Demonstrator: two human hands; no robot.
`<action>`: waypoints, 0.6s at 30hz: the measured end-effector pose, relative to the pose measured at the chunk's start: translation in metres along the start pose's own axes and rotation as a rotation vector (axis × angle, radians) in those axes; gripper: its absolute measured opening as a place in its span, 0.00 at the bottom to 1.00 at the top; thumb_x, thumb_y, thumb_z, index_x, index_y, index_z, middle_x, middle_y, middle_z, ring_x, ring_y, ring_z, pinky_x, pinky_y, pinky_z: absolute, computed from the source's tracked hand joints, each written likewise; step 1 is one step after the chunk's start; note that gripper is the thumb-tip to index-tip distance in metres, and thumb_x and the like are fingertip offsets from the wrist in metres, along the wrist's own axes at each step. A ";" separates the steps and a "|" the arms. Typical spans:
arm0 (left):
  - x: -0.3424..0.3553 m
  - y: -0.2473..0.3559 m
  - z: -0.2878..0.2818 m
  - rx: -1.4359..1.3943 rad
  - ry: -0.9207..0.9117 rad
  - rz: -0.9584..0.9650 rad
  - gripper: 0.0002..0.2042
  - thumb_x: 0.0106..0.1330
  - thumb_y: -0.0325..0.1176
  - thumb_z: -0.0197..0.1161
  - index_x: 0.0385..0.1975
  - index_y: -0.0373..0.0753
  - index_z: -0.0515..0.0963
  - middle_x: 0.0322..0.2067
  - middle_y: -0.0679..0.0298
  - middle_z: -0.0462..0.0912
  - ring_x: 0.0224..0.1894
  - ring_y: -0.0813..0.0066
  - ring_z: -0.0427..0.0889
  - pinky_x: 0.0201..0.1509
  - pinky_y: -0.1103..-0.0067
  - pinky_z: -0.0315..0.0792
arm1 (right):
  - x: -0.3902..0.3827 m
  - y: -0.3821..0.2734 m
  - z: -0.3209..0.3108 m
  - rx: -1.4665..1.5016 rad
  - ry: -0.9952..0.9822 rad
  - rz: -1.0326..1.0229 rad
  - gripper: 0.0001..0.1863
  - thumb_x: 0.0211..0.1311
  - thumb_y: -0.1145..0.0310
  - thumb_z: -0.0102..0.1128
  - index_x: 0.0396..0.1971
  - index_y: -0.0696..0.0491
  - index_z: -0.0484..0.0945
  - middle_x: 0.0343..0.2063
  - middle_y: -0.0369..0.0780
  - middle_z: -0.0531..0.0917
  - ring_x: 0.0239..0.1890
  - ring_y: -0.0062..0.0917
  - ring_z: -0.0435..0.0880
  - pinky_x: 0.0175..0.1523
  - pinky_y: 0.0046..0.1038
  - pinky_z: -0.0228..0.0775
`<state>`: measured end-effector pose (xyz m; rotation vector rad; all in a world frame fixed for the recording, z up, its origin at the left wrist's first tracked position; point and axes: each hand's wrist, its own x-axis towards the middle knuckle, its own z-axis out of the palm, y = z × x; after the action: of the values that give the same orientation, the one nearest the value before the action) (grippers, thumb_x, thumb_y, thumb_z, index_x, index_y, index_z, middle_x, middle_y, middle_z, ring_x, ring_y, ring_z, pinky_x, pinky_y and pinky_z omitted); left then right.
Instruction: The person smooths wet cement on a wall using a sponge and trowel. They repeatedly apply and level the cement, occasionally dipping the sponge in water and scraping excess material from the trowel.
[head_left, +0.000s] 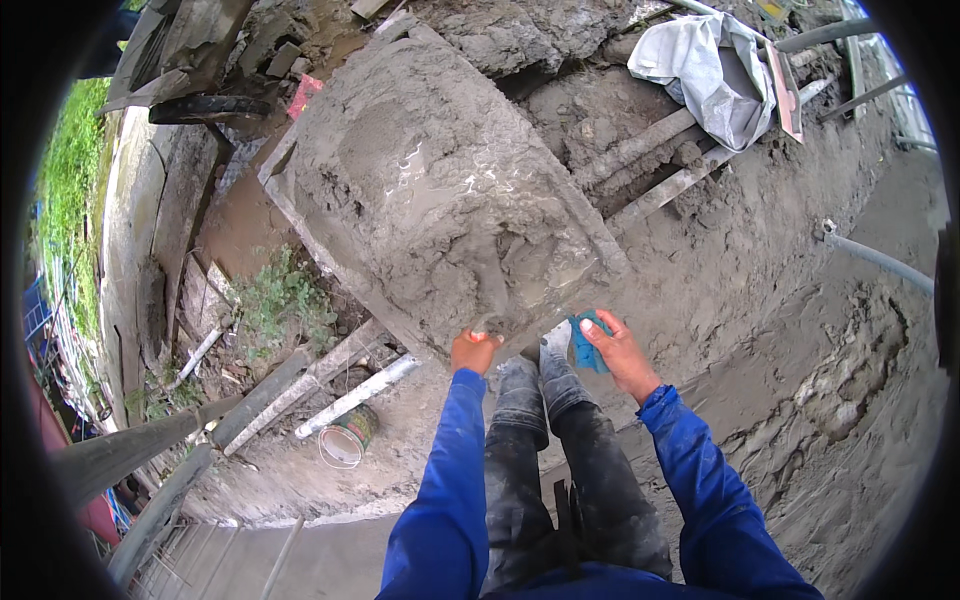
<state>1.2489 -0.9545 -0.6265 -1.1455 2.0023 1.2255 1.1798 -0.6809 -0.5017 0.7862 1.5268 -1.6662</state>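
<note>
A large tilted mixing board (605,243) with raised edges bears a broad heap of wet grey mortar (420,150). At its near edge my left hand (476,352) is closed in a fist against the mortar. A grey, mortar-coated lump shows beside its fingers, and I cannot make out what it grips. My right hand (620,352) pinches a crumpled teal piece (588,343), cloth-like or spongy, just beyond the board's near corner. My mud-covered boots (520,395) stand below, between the two hands.
A small bucket (343,443) stands left of my legs, beside a white pipe (360,396) and wooden poles (300,385). A pale sack (705,75) lies far right, near muddy beams (665,185). A grey pipe (880,258) juts in from the right. Weeds (285,300) grow left of the board.
</note>
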 end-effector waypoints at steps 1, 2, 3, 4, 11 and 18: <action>-0.011 0.004 -0.002 -0.172 -0.021 -0.081 0.13 0.50 0.29 0.77 0.26 0.39 0.74 0.19 0.66 0.76 0.15 0.77 0.71 0.18 0.74 0.65 | -0.006 0.009 -0.005 -0.017 0.041 -0.026 0.23 0.69 0.52 0.63 0.55 0.51 0.77 0.39 0.31 0.81 0.38 0.13 0.78 0.44 0.21 0.74; -0.019 0.002 -0.005 -0.189 -0.023 -0.092 0.13 0.50 0.29 0.77 0.26 0.38 0.75 0.19 0.65 0.77 0.15 0.77 0.72 0.18 0.75 0.66 | -0.012 0.012 -0.005 -0.013 0.052 -0.043 0.23 0.69 0.51 0.63 0.55 0.51 0.77 0.39 0.31 0.81 0.39 0.13 0.78 0.44 0.21 0.74; -0.029 -0.001 -0.008 -0.205 -0.027 -0.104 0.13 0.50 0.29 0.76 0.27 0.37 0.76 0.19 0.65 0.77 0.15 0.77 0.72 0.18 0.75 0.66 | -0.020 0.016 -0.005 -0.009 0.065 -0.058 0.23 0.69 0.51 0.63 0.55 0.50 0.77 0.40 0.31 0.82 0.39 0.14 0.78 0.44 0.21 0.74; -0.035 -0.003 -0.016 -0.221 -0.011 -0.111 0.13 0.50 0.29 0.76 0.28 0.36 0.76 0.20 0.64 0.78 0.15 0.77 0.72 0.18 0.76 0.67 | -0.020 0.015 0.000 -0.001 0.059 -0.080 0.23 0.69 0.51 0.63 0.56 0.50 0.77 0.41 0.31 0.82 0.39 0.14 0.79 0.44 0.21 0.74; -0.035 0.021 0.094 0.494 -0.302 0.083 0.24 0.54 0.46 0.70 0.48 0.37 0.81 0.45 0.50 0.86 0.51 0.51 0.84 0.54 0.64 0.77 | -0.031 -0.009 0.045 0.240 -0.045 -0.047 0.20 0.70 0.56 0.63 0.54 0.51 0.77 0.40 0.31 0.82 0.38 0.12 0.78 0.42 0.19 0.73; 0.050 0.023 0.013 0.355 -0.197 0.078 0.11 0.54 0.35 0.72 0.31 0.38 0.80 0.24 0.56 0.83 0.25 0.62 0.83 0.29 0.67 0.75 | -0.060 -0.003 0.047 0.261 -0.017 -0.051 0.22 0.69 0.55 0.64 0.55 0.54 0.76 0.43 0.32 0.82 0.42 0.13 0.79 0.47 0.20 0.73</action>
<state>1.2040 -0.9569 -0.6613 -0.7517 2.0244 0.9283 1.2115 -0.7210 -0.4451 0.8710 1.3432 -1.9316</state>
